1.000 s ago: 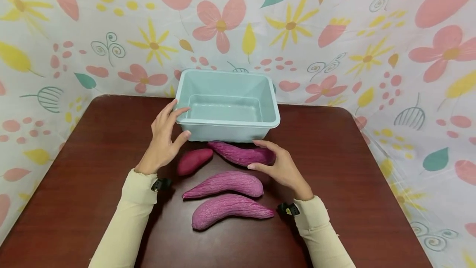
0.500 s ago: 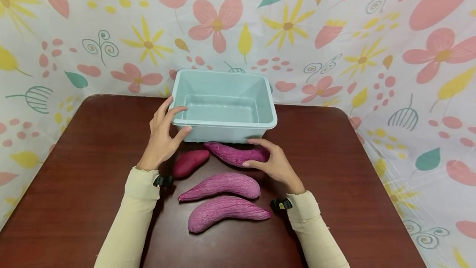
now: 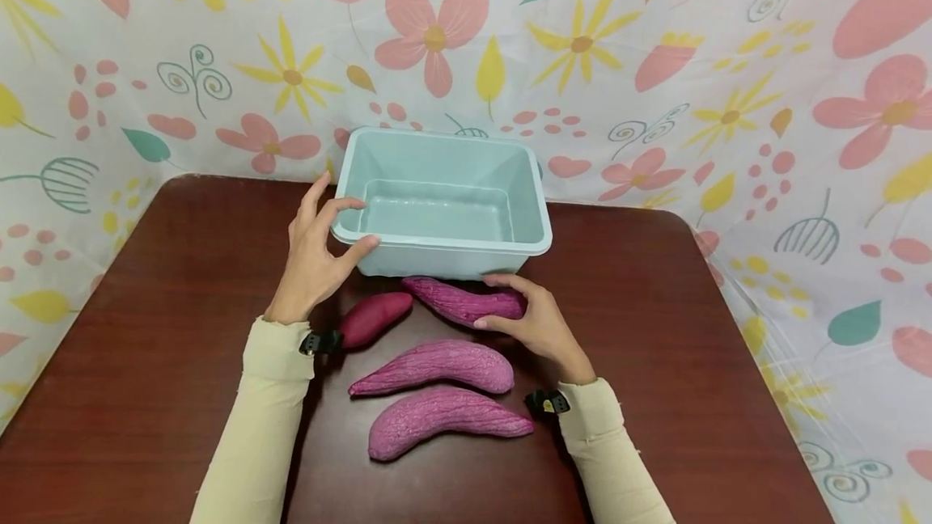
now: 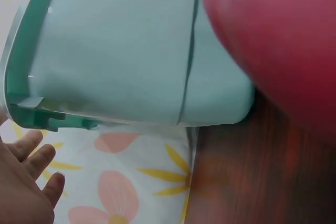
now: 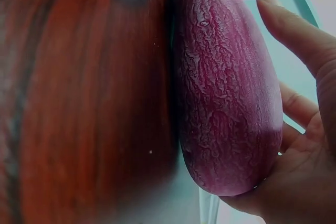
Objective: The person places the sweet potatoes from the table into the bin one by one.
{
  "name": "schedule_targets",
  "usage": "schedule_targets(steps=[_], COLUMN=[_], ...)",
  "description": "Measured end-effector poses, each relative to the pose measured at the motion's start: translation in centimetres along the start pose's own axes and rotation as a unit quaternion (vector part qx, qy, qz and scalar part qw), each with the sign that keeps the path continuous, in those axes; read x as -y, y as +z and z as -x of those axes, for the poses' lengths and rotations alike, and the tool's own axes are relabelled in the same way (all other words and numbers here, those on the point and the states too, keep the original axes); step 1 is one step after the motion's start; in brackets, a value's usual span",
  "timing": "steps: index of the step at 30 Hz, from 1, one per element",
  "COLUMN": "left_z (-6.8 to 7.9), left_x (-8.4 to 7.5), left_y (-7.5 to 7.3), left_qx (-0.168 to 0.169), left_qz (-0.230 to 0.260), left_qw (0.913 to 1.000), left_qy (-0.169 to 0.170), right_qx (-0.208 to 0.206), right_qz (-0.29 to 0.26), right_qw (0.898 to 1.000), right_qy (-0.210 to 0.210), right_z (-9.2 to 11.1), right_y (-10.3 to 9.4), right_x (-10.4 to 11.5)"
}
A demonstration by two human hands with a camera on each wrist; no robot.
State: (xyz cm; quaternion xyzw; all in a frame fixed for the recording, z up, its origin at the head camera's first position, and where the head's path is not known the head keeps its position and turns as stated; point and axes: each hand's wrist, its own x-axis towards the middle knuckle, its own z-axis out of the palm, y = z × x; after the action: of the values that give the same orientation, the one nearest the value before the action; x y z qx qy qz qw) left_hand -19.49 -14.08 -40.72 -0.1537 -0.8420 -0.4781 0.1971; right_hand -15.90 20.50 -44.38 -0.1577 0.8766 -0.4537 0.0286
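Observation:
My right hand (image 3: 539, 322) grips the right end of a dark purple eggplant (image 3: 459, 302), which lies along the front of the pale blue plastic bin (image 3: 451, 246). In the right wrist view the fingers curl behind this wrinkled eggplant (image 5: 228, 98), with the thumb on its other side. My left hand (image 3: 313, 261) is spread at the bin's left front corner, thumb and forefinger reaching over the rim; contact there is hard to tell. Just right of the left wrist lies a smooth dark red sweet potato (image 3: 374, 319), which looms large in the left wrist view.
Two lighter purple eggplants lie nearer to me, an upper one (image 3: 437, 366) and a lower one (image 3: 447, 420). Everything stands on a dark brown wooden table (image 3: 641, 306). A white flower-printed cloth (image 3: 619, 103) hangs close behind the bin.
My right hand has moved slightly left and closed in around the dark purple eggplant. The left hand stays by the bin's corner, moving little. The head view has shifted a bit.

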Motion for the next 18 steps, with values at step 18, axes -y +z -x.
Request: schedule_targets(steps=[18], left_z=[-0.03], left_x=[0.16], left_y=[0.97], left_qx=[0.008], left_qz=[0.023], left_qw=[0.9996], left_qy=[-0.014], right_qx=[0.006], right_qz=[0.047], right_qw=[0.999], right_qy=[-0.002], right_z=[-0.14], right_y=[0.21], right_x=[-0.16])
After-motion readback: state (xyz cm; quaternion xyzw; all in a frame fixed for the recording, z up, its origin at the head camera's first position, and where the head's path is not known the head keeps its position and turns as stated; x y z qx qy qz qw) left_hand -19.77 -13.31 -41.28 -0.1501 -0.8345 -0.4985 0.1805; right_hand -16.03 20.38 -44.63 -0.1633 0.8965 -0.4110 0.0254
